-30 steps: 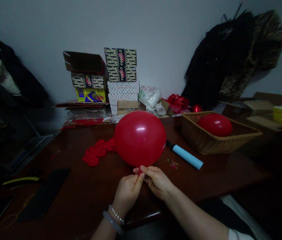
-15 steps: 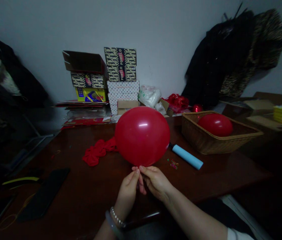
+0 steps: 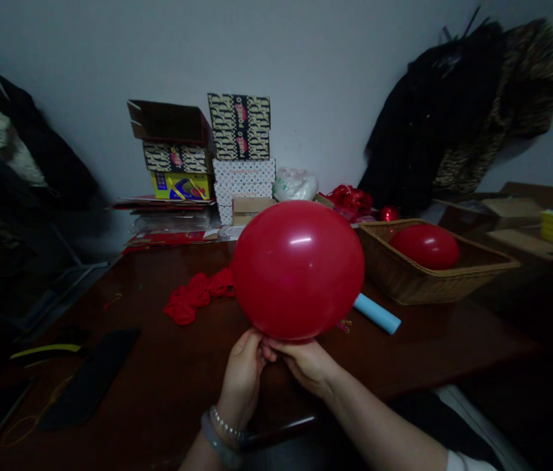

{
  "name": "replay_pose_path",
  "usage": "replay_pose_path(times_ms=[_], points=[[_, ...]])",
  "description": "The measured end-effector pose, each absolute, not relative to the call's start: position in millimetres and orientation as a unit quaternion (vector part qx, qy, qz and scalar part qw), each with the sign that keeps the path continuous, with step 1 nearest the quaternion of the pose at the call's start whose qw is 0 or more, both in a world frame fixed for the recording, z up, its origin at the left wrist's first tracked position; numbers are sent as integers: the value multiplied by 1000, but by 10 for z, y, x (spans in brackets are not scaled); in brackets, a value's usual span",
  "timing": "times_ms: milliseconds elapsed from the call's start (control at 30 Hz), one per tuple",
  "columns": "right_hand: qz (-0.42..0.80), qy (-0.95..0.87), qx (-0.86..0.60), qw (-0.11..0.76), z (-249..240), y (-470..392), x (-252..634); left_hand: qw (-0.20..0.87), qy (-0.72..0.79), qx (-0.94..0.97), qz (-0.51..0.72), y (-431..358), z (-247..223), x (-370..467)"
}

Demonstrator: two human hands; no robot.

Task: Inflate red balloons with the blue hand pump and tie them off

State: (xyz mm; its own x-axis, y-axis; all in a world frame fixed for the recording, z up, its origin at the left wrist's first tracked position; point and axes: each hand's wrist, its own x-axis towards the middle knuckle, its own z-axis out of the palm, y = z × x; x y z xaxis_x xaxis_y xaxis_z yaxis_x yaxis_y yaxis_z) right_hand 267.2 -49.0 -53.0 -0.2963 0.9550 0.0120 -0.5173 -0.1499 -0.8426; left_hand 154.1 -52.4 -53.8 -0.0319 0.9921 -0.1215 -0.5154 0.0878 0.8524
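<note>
An inflated red balloon (image 3: pixel 298 269) stands above my two hands over the near part of the table. Closed at its underside, my left hand (image 3: pixel 245 365) pinches the balloon's neck, and a bead bracelet and a bangle circle that wrist. My right hand (image 3: pixel 304 364) is closed there too, its fingertips meeting those of the left. The neck itself is hidden by the fingers and the balloon. Behind the balloon, a light blue balloon pump (image 3: pixel 377 314) lies partly covered, beside a few small coloured bits (image 3: pixel 345 325). Crumpled red balloons (image 3: pixel 192 299) lie to the left.
A wicker basket (image 3: pixel 413 288) at the right holds another red balloon (image 3: pixel 426 246). Boxes (image 3: pixel 241 127) and a stack of papers (image 3: pixel 173 222) line the wall. A dark flat object (image 3: pixel 90 379) lies at the left of the wooden table (image 3: pixel 173 392).
The balloon has come nearer and shifted right, now covering part of the pump. My hands have moved slightly down and left under it, with fingers closer together.
</note>
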Motion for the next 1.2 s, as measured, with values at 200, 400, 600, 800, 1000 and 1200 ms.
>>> replay_pose_path(times_ms=[200, 400, 600, 800, 1000, 1200], points=[[615, -473, -395, 492, -593, -391, 2938, 365, 451, 443, 684, -359, -287, 961], [476, -441, -502, 572, -736, -170, 3234, 21, 550, 565, 615, -448, -10, 460], [288, -478, -508, 656, -579, -190, 3333, -155, 526, 660, 514, -665, 264, 438], [140, -604, -476, 624, -453, -282, 3347, -141, 508, 710, 467, -759, 396, 500], [108, -677, -446, 576, -352, -378, 3335, -113, 508, 731, 441, -859, 478, 525], [133, -709, -426, 546, -361, -403, 3307, -67, 514, 730, 445, -958, 537, 544]])
